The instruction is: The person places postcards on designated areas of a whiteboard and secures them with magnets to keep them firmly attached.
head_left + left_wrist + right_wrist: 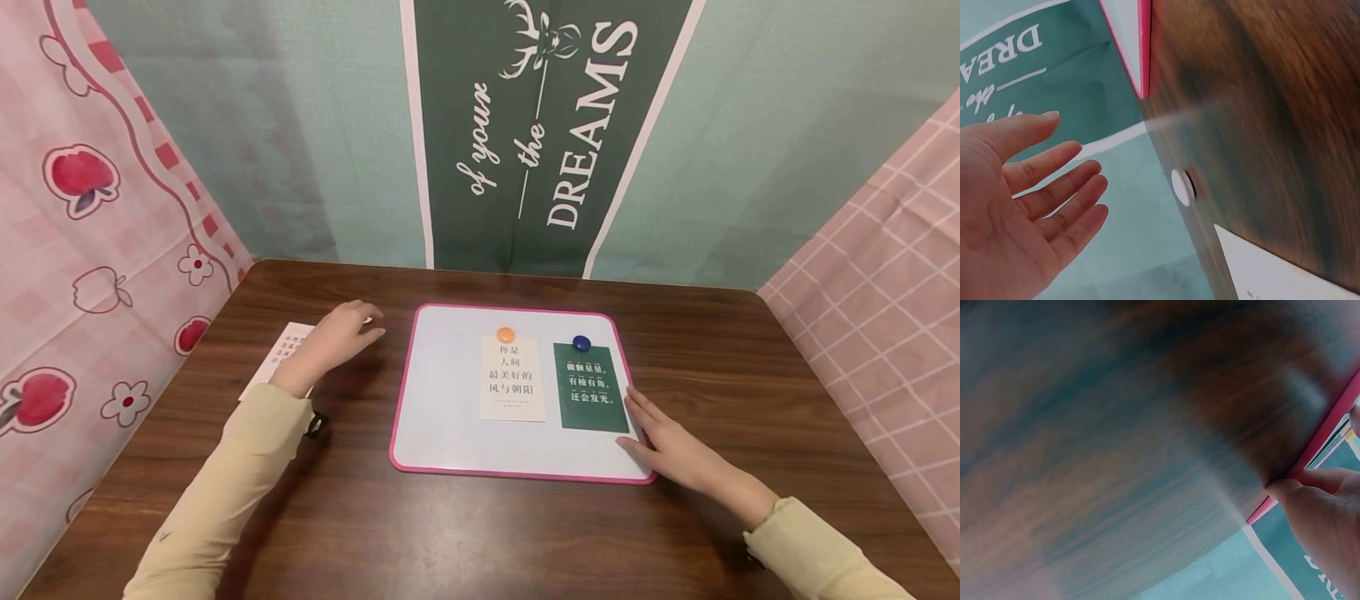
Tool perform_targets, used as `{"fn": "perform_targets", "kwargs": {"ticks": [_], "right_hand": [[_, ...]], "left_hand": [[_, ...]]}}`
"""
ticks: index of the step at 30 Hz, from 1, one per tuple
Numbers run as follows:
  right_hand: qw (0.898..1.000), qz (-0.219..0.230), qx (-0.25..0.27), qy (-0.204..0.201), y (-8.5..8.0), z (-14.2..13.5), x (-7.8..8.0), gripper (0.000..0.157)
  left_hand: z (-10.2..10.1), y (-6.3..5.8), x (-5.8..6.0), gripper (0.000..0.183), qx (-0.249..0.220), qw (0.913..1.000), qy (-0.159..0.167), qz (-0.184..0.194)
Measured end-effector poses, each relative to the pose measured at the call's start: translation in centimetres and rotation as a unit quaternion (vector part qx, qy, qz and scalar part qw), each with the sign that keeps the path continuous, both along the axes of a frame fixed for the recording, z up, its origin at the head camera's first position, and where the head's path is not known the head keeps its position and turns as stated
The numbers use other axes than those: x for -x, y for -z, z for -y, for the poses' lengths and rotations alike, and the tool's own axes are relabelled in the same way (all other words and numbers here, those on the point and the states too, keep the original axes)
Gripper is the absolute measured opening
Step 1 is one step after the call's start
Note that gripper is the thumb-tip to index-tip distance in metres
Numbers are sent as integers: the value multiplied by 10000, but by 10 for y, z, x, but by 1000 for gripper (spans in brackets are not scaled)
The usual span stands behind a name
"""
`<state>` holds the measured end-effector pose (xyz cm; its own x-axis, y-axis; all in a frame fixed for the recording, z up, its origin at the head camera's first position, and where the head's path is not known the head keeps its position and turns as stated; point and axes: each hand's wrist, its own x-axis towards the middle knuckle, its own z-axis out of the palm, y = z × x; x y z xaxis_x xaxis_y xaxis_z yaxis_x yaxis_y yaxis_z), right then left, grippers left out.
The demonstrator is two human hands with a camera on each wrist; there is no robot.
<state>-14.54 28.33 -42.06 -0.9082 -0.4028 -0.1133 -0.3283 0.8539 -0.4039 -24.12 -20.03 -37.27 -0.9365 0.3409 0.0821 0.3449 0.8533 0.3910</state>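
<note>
A white board with a pink frame (442, 400) lies on the table. A cream card (512, 400) with printed characters lies on it, an orange round magnet (506, 335) at its top edge. Right of it is a green card (592, 412), with a dark blue magnet (581, 342) at its top. My right hand (671, 446) rests on the board's right edge, fingers extended beside the green card. My left hand (337, 337) hovers left of the board with relaxed fingers, holding nothing. Near it sits a white round magnet (1182, 187), mostly hidden by the hand in the head view.
Another white printed card (262, 375) lies at the table's left, partly covered by my left forearm. The brown wooden table (480, 533) meets a green hanging cloth (337, 167) at the back. Pink patterned cloths hang at both sides.
</note>
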Motion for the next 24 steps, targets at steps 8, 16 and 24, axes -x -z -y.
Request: {"fn": "perform_targets", "kwargs": {"ticks": [8,16,24], "right_hand": [[10000,59,7,10,-2,0,0,79],[10000,83,-3,18,-2,0,0,79],[9999,150,-43,63,0,0,0,80]], "left_hand": [[17,-3,-2,33,-196,9995,-235,-24],[34,-4,-9,33,-363,9981,-493,110],[50,-7,-14,40,-448,9951,-803,371]]}}
